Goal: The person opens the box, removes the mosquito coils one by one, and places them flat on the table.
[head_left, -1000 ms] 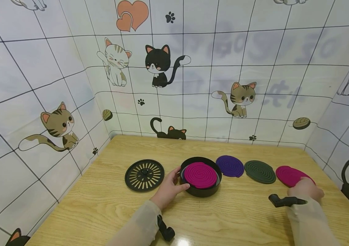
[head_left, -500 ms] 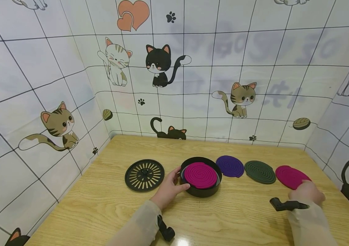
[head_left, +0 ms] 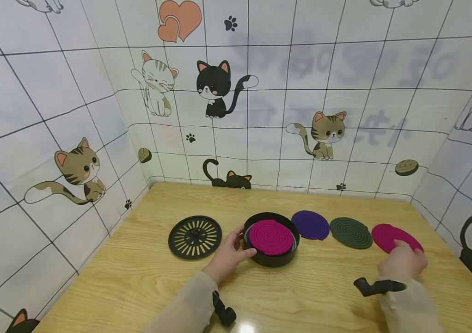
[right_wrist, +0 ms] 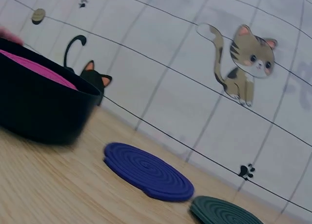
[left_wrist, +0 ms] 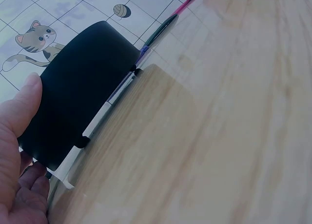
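Observation:
My left hand (head_left: 228, 256) grips the left side of a round black mosquito coil holder (head_left: 273, 260), thumb on its near wall and fingers behind; the left wrist view shows its small feet. A magenta mosquito coil (head_left: 271, 237) lies inside it. At the far right, my right hand (head_left: 403, 260) has its fingers curled at the near edge of another magenta mosquito coil (head_left: 390, 237) and partly hides it. In the left wrist view this pink coil (left_wrist: 184, 5) slants up off the table on the hand's side.
Left of the holder lies its slotted black lid (head_left: 195, 237). A purple coil (head_left: 310, 225) and a dark green coil (head_left: 351, 232) lie between holder and right hand. Cat-patterned wall sheets (head_left: 269, 138) stand behind and beside the wooden table (head_left: 302, 296).
My right hand has moved left along the near edge of the right magenta coil, uncovering its right end. My left hand and the holder have stayed put.

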A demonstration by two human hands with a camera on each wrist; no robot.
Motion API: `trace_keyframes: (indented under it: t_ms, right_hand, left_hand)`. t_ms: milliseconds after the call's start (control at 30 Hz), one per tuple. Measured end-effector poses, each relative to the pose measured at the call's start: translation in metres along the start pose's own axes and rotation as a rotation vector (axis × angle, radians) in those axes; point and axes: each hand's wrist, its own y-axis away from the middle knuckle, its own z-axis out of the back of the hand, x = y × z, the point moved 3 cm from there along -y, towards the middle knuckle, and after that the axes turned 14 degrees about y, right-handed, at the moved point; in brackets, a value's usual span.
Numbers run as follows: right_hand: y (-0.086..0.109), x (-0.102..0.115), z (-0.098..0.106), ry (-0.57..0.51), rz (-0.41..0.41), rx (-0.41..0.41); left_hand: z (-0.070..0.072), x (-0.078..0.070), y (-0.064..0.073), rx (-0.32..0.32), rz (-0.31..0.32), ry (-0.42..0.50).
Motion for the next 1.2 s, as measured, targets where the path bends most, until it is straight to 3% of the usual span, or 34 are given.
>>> trace_keyframes:
  t_ms: [267, 600, 767, 967, 1200]
  right_hand:
    - [0.027, -0.018, -0.029, 0.161, 0.112, 0.126]
    - [0.064, -0.044, -0.063, 0.472, 0.274, 0.301]
    - [0.077, -0.056, -0.079, 0.557, 0.321, 0.444]
    - [0.091, -0.063, -0.095, 0.69, 0.283, 0.653]
    - [0.099, -0.068, -0.111, 0.801, 0.288, 0.833]
  left_hand:
    - [0.0, 0.0, 0.001, 0.0, 0.003, 0.009]
    - [0.008, 0.03, -0.016, -0.013, -0.011, -0.013]
    - [0.009, 0.031, -0.016, -0.015, -0.013, -0.021]
    - [0.001, 0.003, -0.002, -0.004, -0.017, -0.005]
    - [0.008, 0.027, -0.016, -0.012, -0.013, -0.009]
